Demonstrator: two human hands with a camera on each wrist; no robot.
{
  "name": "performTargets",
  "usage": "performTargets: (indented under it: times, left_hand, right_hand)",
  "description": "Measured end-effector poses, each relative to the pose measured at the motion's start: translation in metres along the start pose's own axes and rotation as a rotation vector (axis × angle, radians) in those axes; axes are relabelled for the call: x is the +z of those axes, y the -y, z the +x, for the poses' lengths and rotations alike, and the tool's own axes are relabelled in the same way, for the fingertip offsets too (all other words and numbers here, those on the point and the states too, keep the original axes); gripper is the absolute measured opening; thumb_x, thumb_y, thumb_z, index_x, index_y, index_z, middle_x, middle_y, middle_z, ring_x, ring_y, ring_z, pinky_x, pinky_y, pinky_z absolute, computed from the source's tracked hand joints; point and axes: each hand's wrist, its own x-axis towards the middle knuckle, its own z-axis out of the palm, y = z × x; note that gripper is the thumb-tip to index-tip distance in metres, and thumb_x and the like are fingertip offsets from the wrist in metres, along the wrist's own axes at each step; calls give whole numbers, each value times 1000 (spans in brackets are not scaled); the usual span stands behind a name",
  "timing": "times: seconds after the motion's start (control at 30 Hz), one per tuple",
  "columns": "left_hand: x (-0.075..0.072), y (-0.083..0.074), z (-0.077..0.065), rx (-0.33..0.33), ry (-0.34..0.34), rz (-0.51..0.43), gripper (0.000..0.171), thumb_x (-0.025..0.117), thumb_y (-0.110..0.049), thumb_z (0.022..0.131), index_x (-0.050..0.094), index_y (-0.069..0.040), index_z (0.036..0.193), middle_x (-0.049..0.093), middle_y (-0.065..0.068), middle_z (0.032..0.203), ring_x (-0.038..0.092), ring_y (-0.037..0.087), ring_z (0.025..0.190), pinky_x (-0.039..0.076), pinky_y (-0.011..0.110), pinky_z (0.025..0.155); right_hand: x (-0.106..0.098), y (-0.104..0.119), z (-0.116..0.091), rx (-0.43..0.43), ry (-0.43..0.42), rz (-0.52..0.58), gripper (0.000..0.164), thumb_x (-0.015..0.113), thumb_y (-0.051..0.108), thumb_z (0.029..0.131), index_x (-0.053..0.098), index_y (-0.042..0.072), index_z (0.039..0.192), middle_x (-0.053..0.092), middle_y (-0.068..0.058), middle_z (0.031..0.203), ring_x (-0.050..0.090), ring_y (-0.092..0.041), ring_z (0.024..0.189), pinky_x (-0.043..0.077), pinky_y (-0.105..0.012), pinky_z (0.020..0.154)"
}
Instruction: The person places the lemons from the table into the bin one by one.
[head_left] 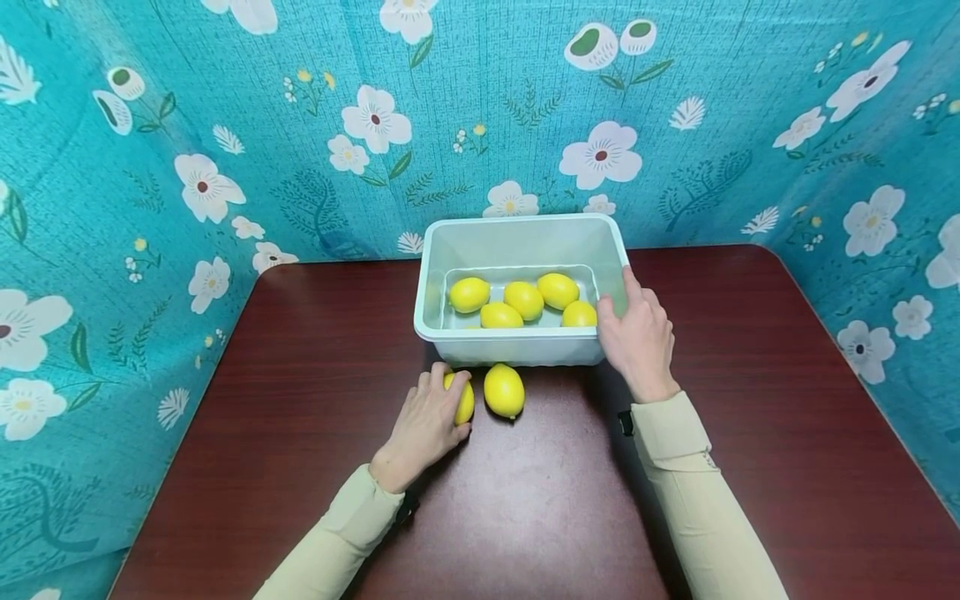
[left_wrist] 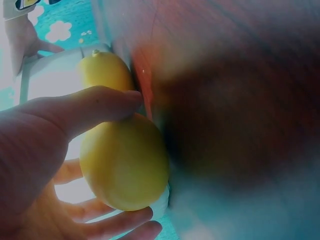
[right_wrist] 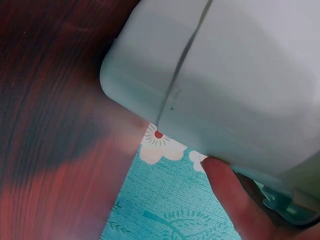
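On the table, just in front of a pale blue plastic bin (head_left: 517, 348), my left hand (head_left: 420, 423) curls its thumb and fingers around a yellow lemon (head_left: 466, 405). The left wrist view shows that lemon (left_wrist: 125, 165) between thumb and fingers. A second lemon (head_left: 504, 392) lies close to its right, apart from the hand. My right hand (head_left: 641, 343) grips the right side of the bin at its rim; in the right wrist view one finger (right_wrist: 222, 185) lies against the bin's outer wall (right_wrist: 220, 95). Several lemons (head_left: 523, 301) lie inside the bin.
The dark red-brown wooden table (head_left: 540, 500) carries the bin near its far edge. Behind and at both sides hangs a turquoise cloth (head_left: 465, 92) with white flowers.
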Motion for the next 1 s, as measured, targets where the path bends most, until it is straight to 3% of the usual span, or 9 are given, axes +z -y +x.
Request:
performTargets:
  times: [0.4, 0.63, 1.0]
  left_hand:
    - [-3, 0, 0, -24, -11, -19, 70, 84, -30, 70, 52, -9, 128, 49, 17, 116, 48, 29, 88, 41, 34, 61]
    - [-7, -2, -1, -24, -8, -85, 64, 79, -28, 71, 53, -10, 127, 48, 14, 114, 46, 28, 87, 38, 32, 63]
    - [-17, -7, -2, 10, -41, -79, 60, 75, -26, 71, 52, -13, 124, 46, 12, 118, 44, 27, 90, 36, 31, 62]
  right_hand:
    - [-1, 1, -1, 4, 13, 5, 61, 40, 40, 96, 32, 18, 152, 56, -24, 130, 57, -44, 100, 47, -58, 81]
    - [-1, 1, -1, 3, 10, 8, 61, 41, 39, 95, 33, 17, 152, 56, -24, 130, 57, -44, 100, 48, -58, 81]
    - [-1, 1, -1, -3, 0, 12, 61, 41, 38, 95, 34, 16, 151, 56, -24, 129, 58, -45, 100, 48, -59, 79]
